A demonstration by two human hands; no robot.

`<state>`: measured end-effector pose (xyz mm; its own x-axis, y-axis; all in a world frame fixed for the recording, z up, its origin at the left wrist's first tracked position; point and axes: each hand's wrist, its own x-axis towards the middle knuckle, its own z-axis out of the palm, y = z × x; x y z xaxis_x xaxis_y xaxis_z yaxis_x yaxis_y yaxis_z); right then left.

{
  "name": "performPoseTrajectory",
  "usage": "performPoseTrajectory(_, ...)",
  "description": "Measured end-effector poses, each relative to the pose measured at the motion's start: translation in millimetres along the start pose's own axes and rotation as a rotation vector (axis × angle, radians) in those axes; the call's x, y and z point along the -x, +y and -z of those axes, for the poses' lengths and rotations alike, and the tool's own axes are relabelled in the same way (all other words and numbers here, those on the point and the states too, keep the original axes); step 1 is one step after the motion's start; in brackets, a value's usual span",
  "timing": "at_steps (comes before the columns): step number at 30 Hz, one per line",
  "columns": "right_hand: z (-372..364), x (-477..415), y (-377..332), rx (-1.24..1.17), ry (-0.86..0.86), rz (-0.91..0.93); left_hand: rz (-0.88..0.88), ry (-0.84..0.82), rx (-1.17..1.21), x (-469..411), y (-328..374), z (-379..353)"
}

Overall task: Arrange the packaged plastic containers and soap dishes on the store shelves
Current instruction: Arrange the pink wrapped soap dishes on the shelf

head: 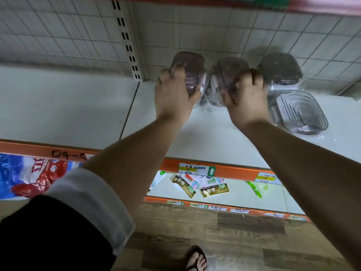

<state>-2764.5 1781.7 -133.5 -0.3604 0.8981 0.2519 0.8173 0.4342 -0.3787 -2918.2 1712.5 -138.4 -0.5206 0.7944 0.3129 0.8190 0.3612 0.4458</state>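
- The purple-tinted container, wrapped in clear plastic, stands at the far edge of the white shelf, close to the grid back panel.
- The left hand grips it from the near side. The fingers curl over its top and the thumb presses its right flank.
- Just to its right, touching or nearly so, is a grey wrapped container. It leans toward the person.
- The right hand holds this one, with its fingers wrapped over the top edge and its thumb on the left side.
- Farther right, a third dark-lidded container stands against the back panel with no hand on it.
- Nearer than that one, a clear nested set lies on the shelf with its opening tilted toward the viewer.
- The orange shelf lip carries price labels.
- On the lower shelf lie gold "3in1" sachets and a green strip.
- A blue and red bag sits at lower left.
- A rolled grey sleeve covers the left upper arm.
- A sandalled foot stands on the wood-pattern floor.
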Motion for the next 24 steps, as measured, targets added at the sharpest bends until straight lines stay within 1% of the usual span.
performPoseTrajectory(4,16.2,43.7,-4.3,-0.039,0.044,0.013,-0.096,0.008,0.018,43.3,-12.7,24.8)
performPoseTrajectory(10,57.1,121.6,-25.6,-0.138,0.084,-0.035,-0.152,-0.009,0.113,115.2,-10.9,82.8)
performPoseTrajectory(14,96.5,174.9,-45.8,-0.202,0.079,-0.076,-0.158,0.007,0.166,159.8,-2.5,131.7)
performPoseTrajectory(18,140.2,219.3,-65.2,-0.251,0.091,-0.041,-0.201,0.002,0.196,194.6,6.8,180.4)
performPoseTrajectory(21,171.9,241.8,-76.0,-0.266,0.122,-0.061,-0.23,-0.013,0.206,214.3,14.1,216.6)
performPoseTrajectory(24,204.1,252.0,-84.2,-0.283,0.151,-0.052,-0.278,0.011,0.243,222.9,23.5,251.8)
